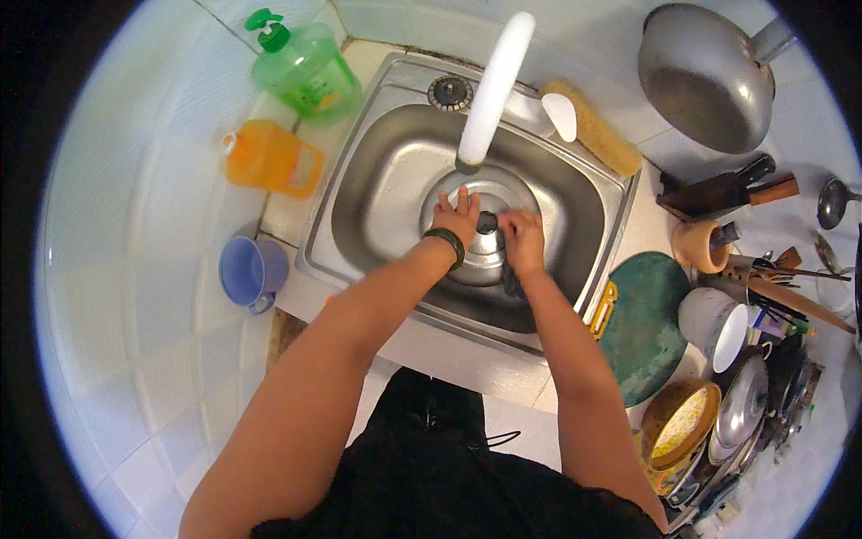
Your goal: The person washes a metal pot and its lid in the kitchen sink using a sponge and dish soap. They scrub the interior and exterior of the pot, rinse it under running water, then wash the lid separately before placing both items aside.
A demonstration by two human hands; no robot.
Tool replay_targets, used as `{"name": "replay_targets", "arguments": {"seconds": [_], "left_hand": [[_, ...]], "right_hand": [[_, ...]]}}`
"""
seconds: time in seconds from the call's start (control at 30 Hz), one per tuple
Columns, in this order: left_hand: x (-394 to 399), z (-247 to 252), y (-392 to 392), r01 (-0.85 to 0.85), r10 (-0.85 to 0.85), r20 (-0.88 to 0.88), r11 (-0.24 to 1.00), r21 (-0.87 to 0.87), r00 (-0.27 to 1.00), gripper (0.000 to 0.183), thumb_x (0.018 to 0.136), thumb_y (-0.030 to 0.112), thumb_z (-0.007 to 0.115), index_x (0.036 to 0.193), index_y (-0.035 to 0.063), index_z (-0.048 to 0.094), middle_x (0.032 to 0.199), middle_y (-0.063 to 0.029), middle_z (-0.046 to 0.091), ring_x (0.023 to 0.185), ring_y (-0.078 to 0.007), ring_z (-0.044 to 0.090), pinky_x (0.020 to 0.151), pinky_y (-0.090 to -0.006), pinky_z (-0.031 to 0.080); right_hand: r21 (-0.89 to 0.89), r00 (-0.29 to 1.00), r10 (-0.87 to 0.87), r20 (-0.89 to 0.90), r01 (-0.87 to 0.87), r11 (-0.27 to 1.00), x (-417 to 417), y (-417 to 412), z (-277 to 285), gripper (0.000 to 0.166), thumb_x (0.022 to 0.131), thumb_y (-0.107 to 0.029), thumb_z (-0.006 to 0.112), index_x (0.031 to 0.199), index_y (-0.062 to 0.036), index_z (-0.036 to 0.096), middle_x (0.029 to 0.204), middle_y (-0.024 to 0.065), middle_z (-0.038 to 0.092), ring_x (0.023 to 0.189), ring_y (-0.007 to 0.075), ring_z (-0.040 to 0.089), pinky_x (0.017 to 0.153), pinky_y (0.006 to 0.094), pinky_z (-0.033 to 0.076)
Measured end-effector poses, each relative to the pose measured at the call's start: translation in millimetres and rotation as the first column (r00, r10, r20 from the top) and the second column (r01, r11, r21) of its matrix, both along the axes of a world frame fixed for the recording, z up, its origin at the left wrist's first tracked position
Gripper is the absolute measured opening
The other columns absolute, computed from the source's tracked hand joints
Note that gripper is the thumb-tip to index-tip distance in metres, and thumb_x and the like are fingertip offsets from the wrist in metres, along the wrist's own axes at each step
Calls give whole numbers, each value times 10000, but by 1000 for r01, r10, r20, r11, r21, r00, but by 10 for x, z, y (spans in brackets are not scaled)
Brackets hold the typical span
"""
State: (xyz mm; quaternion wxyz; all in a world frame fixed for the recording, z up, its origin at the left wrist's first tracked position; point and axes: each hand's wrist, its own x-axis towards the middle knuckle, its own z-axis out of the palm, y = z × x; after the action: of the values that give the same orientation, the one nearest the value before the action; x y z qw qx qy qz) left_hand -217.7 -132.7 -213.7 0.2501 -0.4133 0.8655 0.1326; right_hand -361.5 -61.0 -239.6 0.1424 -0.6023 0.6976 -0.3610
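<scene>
A round metal pot lid [483,257] with a black knob [487,223] lies in the stainless steel sink [377,168]. My left hand [459,219] rests on the lid to the left of the knob, its fingers spread, and wears a dark bracelet at the wrist. Just right of the knob is my right hand [524,236], its fingers curled and slightly blurred; whether it grips anything is hidden. A dark strip hangs below that hand. The white-sleeved faucet spout [498,87] reaches over the lid from the back.
Left of the sink stand a green pump bottle [310,74], an orange jug [273,158] and a blue mug [252,271]. A tan sponge roll [596,131] lies behind the faucet lever [560,116]. To the right are a green round board [643,330], a knife block [700,192], bowls and pans.
</scene>
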Motion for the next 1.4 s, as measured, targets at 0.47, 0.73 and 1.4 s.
{"name": "replay_targets", "arguments": {"seconds": [0.47, 0.73, 1.4], "left_hand": [[29, -99, 14, 23, -26, -45, 996, -85, 999, 1115, 582, 215, 770, 1466, 51, 112, 1522, -218, 146, 1294, -536, 292, 1021, -498, 364], [54, 5, -15, 9, -10, 12, 1000, 17, 1000, 1375, 440, 222, 920, 1466, 7, 30, 1540, -196, 91, 1341, -481, 252, 1070, -450, 342], [74, 12, -17, -20, 20, 0, 999, 42, 1000, 1400, 431, 226, 919, 1475, 22, 8, 1549, -174, 65, 1358, -469, 219, 1100, -426, 301]], "right_hand": [[15, 993, 107, -55, -106, 994, -151, -27, 27, 62, 772, -138, 695, 810, -98, 723, 932, 73, 674, 926, 276, 584, 825, 364, 475], [-62, 984, 165, -61, -169, 984, -69, -361, -66, 102, 770, -126, 670, 858, -111, 720, 959, 80, 664, 923, 279, 579, 869, 370, 455], [2, 989, 68, -134, -68, 998, 235, -326, 68, 78, 799, -56, 592, 860, -34, 636, 937, 154, 606, 906, 352, 556, 812, 417, 465]]}}
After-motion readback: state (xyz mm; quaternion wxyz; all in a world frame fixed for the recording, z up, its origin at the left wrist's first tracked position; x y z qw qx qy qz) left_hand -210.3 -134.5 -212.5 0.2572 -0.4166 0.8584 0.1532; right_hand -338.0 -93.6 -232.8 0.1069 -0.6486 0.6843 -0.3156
